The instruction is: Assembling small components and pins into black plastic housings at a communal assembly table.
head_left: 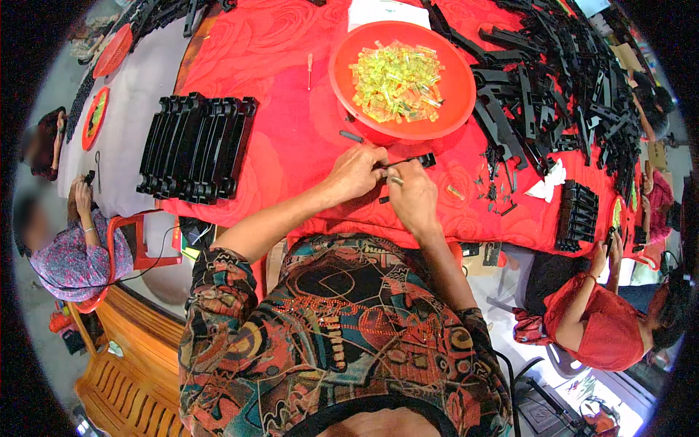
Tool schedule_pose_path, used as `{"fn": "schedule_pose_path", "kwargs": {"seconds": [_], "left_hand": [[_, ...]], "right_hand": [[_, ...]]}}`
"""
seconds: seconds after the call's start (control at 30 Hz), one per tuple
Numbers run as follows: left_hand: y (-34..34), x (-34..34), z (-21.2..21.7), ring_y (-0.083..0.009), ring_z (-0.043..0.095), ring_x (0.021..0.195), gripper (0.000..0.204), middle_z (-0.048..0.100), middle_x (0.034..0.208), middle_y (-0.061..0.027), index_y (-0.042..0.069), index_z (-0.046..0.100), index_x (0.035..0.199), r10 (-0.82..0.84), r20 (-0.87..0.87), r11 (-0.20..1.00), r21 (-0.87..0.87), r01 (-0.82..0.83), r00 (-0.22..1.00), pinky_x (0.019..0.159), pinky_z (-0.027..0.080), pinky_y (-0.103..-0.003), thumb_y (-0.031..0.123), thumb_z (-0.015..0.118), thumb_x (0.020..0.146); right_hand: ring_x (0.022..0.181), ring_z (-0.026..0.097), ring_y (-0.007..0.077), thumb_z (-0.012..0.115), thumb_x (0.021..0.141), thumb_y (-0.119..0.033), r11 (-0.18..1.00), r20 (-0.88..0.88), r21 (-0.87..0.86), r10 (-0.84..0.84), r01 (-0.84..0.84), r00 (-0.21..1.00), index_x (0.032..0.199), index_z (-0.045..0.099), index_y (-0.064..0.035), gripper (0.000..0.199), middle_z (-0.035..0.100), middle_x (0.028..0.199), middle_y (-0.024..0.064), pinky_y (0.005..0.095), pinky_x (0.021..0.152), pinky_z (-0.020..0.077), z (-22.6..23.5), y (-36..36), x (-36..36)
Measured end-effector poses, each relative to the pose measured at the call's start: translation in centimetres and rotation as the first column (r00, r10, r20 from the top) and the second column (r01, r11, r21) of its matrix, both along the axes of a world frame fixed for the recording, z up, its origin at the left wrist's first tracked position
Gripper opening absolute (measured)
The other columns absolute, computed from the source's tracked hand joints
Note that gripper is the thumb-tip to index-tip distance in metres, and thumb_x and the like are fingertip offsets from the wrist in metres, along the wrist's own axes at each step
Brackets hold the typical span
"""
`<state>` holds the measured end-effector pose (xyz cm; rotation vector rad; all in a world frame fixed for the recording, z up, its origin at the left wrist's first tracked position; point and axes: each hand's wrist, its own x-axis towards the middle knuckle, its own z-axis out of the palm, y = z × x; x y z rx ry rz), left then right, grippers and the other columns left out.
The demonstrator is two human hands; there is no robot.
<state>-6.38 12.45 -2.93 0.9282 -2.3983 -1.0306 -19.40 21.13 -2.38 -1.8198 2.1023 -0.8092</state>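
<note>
Clock taken from my hands, 12 straight ahead. Black part (426,159) between my hands, low over the red cloth (291,138), one end out toward 2. Left hand (355,173): narrow pinch on it. Right hand (413,195): fingers curled in close on it; whether the small pale bit there is a ring or a piece, cannot tell. Step in hand, my judgement: close fingertip work on this part. Next move calls for left steady, right fingers precise.

Around: red bowl (341,76) of yellow clear pieces (399,80) at 12, just beyond, hemming forward reach. Screwdriver (309,73) at 11. Rows of black parts (196,149) at 9. Tangled black heap (575,95) at 2. White tissue (547,182) at 3. Co-worker (601,320) at 4. My own fingers hide the contact point.
</note>
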Motion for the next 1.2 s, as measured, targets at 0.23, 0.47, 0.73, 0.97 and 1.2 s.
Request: {"fn": "schedule_pose_path", "kwargs": {"seconds": [0.23, 0.47, 0.73, 0.97, 1.2], "left_hand": [[-0.5, 0.0, -0.2, -0.0351, 0.058, 0.08, 0.014, 0.06, 0.078, -0.0172, 0.003, 0.062, 0.082, 0.023, 0.054, 0.967, 0.251, -0.036, 0.998, 0.07, 0.045, -0.044, 0.005, 0.066, 0.069], [0.3, 0.4, 0.6, -0.0358, 0.058, 0.081, 0.012, 0.059, 0.077, -0.0185, 0.001, 0.06, 0.08, 0.065, 0.035, 0.993, 0.101, -0.069, 0.997, 0.071, 0.045, -0.045, 0.006, 0.065, 0.069], [-0.1, 1.0, 1.5, -0.0362, 0.06, 0.079, 0.013, 0.061, 0.076, -0.0186, 0.002, 0.06, 0.08, 0.056, 0.184, 0.994, 0.08, -0.072, 0.981, 0.066, 0.045, -0.048, 0.009, 0.061, 0.069], [-0.2, 1.1, 1.4, -0.0363, 0.061, 0.076, 0.013, 0.062, 0.074, -0.0178, 0.003, 0.06, 0.078, 0.078, 0.18, 0.981, 0.162, -0.108, 0.981, 0.063, 0.045, -0.048, 0.009, 0.06, 0.067], [-0.4, 0.8, 0.7, -0.0354, 0.061, 0.076, 0.008, 0.062, 0.072, -0.0165, 0.006, 0.06, 0.073, 0.07, 0.166, 0.984, 0.148, -0.095, 0.984, 0.062, 0.045, -0.047, 0.01, 0.06, 0.067]], "right_hand": [[0.056, 0.053, 0.0219, 0.053, 0.089, -0.019, 0.911, 0.192, -0.405, 0.008, 0.072, 0.981, 0.085, 0.057, 0.0001, 0.02, 0.052, 0.08, 0.0085, 0.0361, 0.055, 0.0464, 2.4, 0.8, -4.4], [0.069, 0.059, 0.0106, 0.053, 0.077, 0.007, 0.998, 0.885, 0.033, -0.05, 0.046, 0.463, 0.085, 0.054, -0.0003, 0.011, 0.053, 0.069, 0.0011, 0.0254, 0.061, 0.0509, 2.4, 0.5, -3.4], [0.067, 0.06, 0.0111, 0.047, 0.074, 0.009, 0.999, 0.679, 0.031, -0.014, -0.009, 0.734, 0.089, 0.055, 0.0001, 0.019, 0.057, 0.074, 0.0034, 0.0237, 0.064, 0.052, 0.8, -0.1, -3.5], [0.074, 0.059, 0.0126, 0.051, 0.079, 0.01, 0.991, 0.963, -0.008, -0.028, 0.13, 0.27, 0.101, 0.055, 0.0031, 0.023, 0.058, 0.089, 0.0093, 0.0247, 0.064, 0.0525, 1.2, -0.3, -0.6], [0.073, 0.057, 0.0097, 0.058, 0.083, 0.002, 0.997, 0.739, -0.052, 0.079, -0.061, 0.669, 0.091, 0.061, 0.0008, 0.008, 0.056, 0.09, 0.005, 0.0215, 0.063, 0.0481, 0.2, 0.7, -0.1]]}}
